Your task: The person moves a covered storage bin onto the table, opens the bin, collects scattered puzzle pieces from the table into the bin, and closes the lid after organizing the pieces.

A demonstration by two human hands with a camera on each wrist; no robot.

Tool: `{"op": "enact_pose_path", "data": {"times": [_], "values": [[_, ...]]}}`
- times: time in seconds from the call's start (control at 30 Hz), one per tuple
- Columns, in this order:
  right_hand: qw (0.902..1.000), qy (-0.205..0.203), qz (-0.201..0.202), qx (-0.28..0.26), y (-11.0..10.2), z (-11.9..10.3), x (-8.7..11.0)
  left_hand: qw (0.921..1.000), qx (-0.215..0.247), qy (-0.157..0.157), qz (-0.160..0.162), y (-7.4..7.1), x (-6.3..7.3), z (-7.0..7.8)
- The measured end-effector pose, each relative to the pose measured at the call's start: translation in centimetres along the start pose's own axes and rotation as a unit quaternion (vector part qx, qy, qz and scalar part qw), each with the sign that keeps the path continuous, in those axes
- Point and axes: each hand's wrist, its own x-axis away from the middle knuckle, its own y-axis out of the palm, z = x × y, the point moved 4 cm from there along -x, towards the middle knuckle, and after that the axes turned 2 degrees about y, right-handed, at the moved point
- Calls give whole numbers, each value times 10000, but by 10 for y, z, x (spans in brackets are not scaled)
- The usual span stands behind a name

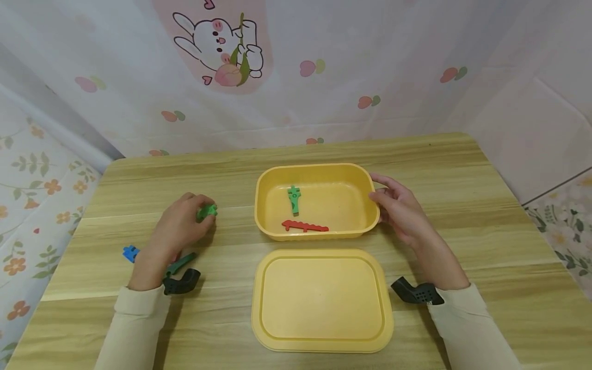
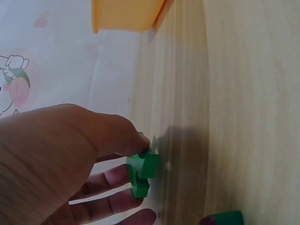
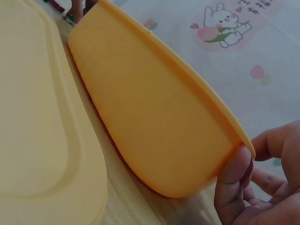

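My left hand pinches a small green toy piece between thumb and fingers, close over the table left of the yellow box. Its notched end sticks out past the fingertips in the left wrist view. With thumb and fingers, my right hand grips the right end of the open yellow box at its rim. Inside the box lie a green notched piece and a long red wavy piece. Under my left wrist, a dark green piece and a blue piece are partly covered.
A yellow lid lies flat on the wooden table in front of the box. Black wrist mounts sit on both wrists. Behind the table's back edge hangs a white printed curtain.
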Motion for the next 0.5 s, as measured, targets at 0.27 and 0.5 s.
{"op": "enact_pose_path", "data": {"times": [0.27,0.5], "values": [[10000,12,41,5,-2,1,0,9996,202,42,192,-5,-4,5],[10000,19,58,-67,0,0,-1,9985,506,-4,199,-7,-9,14]]}}
